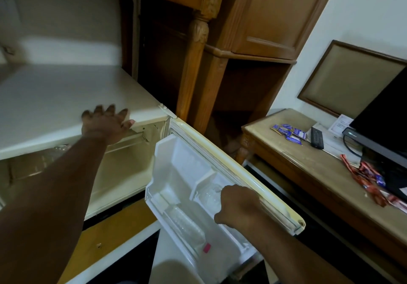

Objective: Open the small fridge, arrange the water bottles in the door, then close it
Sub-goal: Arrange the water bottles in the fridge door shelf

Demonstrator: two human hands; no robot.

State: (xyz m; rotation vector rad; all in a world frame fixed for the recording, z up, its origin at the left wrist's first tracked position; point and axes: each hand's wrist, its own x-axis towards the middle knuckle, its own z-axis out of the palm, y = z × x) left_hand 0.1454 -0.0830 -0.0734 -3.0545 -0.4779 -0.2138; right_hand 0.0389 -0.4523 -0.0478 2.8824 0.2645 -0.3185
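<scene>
- Two clear water bottles sit in the open fridge door (240, 151): one bottle (187, 224) lies in the lower left shelf with its pink label at the near end, and the other bottle (211, 193) is in the upper right compartment.
- Your left hand (105, 125) lies flat on the front edge of the fridge top (55, 103), fingers spread and the thumb hooked over the lip; it has hold of nothing else.
- Your right hand (237, 204) is curled inside the door, right against the second bottle; you cannot tell from here whether the fingers actually grip it.
- The door stands swung wide, its white inner liner facing you.
- To the right, a wooden desk (308, 173) carries blue sachets (288, 133), a black remote (317, 137), red wrappers (370, 180) and a dark screen (387, 112).
- A carved wooden cabinet (242, 30) stands behind the fridge.
</scene>
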